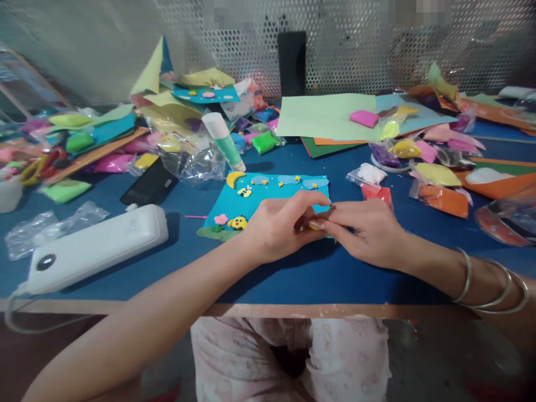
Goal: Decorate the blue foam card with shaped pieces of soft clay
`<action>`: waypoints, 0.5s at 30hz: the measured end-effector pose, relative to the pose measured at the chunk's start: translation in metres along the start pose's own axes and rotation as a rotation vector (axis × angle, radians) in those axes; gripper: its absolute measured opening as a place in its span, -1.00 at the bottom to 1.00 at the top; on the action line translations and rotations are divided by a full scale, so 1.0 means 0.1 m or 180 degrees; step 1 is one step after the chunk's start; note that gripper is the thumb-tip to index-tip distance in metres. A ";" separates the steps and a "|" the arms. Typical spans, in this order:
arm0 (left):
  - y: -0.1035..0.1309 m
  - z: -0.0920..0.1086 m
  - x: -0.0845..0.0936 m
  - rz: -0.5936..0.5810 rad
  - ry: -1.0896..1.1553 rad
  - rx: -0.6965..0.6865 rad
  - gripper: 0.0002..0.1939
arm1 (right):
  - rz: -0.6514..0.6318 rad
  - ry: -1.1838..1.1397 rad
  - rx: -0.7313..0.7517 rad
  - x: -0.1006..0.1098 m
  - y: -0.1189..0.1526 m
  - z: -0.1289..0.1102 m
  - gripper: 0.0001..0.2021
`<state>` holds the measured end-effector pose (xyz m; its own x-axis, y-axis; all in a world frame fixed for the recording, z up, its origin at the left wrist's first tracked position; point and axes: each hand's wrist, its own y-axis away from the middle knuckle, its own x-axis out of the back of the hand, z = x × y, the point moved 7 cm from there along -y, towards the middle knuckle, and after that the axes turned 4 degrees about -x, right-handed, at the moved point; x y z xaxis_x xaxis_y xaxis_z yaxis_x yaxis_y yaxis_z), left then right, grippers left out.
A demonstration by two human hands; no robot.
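Observation:
My left hand and my right hand meet over the right part of a blue craft card. Their fingertips close around a small yellow piece, perhaps modelling clay, mostly hidden by the fingers. On the card are a yellow crescent moon, a little black-and-white figure, a pink flower, a round yellow figure with a face and several light blue clouds with yellow bits. My left hand covers part of the card's lower half. A thin pink stick lies at its left edge.
A white power bank with a cable and a black phone lie left. A glue stick stands behind the card. Clay packets, including an orange one, and coloured paper, such as a pale green sheet, crowd the back and right.

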<state>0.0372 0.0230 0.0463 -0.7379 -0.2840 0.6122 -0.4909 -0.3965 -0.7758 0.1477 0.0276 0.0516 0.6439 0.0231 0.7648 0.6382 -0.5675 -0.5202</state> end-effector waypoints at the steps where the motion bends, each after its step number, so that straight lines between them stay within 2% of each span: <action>1: 0.00 0.01 -0.02 -0.0099 0.0017 -0.0061 -0.70 | -0.0034 0.0165 0.0082 -0.02 0.02 -0.02 -0.73; 4: 0.00 0.06 -0.04 -0.0260 -0.0003 -0.0239 -0.75 | -0.0108 0.0486 0.0199 -0.07 0.05 -0.05 -0.76; 8: -0.04 0.13 0.04 0.0012 -0.0037 -0.0450 -0.72 | 0.0189 0.0633 0.0312 0.01 0.05 -0.11 -0.70; 11: -0.07 0.16 0.07 0.0120 -0.0153 -0.0508 -0.66 | 0.0382 0.0662 -0.0029 0.09 0.03 -0.07 -0.68; 15: -0.08 0.12 0.08 0.0158 -0.0097 -0.0363 -0.76 | 0.0308 0.0326 -0.0498 0.13 -0.01 0.02 -0.74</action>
<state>0.0409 0.0131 0.0588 -0.7491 -0.3279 0.5756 -0.5049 -0.2798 -0.8165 0.1570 0.0303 0.0612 0.6475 -0.1170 0.7530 0.4970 -0.6842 -0.5337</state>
